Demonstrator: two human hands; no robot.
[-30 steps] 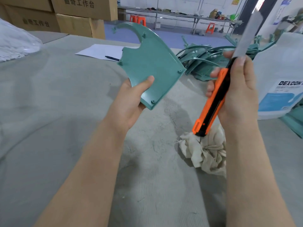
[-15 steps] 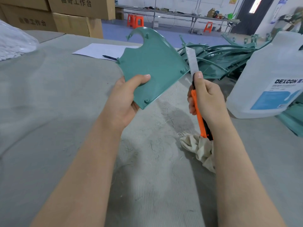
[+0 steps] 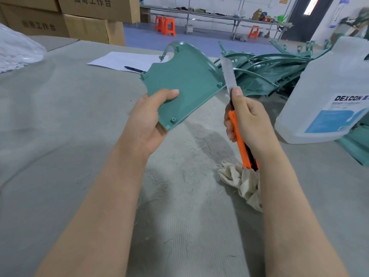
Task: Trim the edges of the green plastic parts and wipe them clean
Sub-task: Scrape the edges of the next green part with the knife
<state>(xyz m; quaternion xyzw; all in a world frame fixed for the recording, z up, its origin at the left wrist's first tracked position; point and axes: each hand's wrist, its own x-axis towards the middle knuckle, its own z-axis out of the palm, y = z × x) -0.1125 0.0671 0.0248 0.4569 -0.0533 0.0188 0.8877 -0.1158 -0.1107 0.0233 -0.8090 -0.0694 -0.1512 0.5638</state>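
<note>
As the head camera looks down, the left hand pinches a flat, fin-shaped green plastic part by its lower corner, above the grey table. The right hand grips an orange utility knife, its blade just beside the part's edge. The part looks light, stiff and smooth, and is best held well clear of the blade.

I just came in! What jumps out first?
Mid-picture, the left hand holds a green plastic part while the right hand grips an orange utility knife, blade raised beside its edge. Behind lies a pile of green parts; a white DEXCON jug stands at right.
</note>
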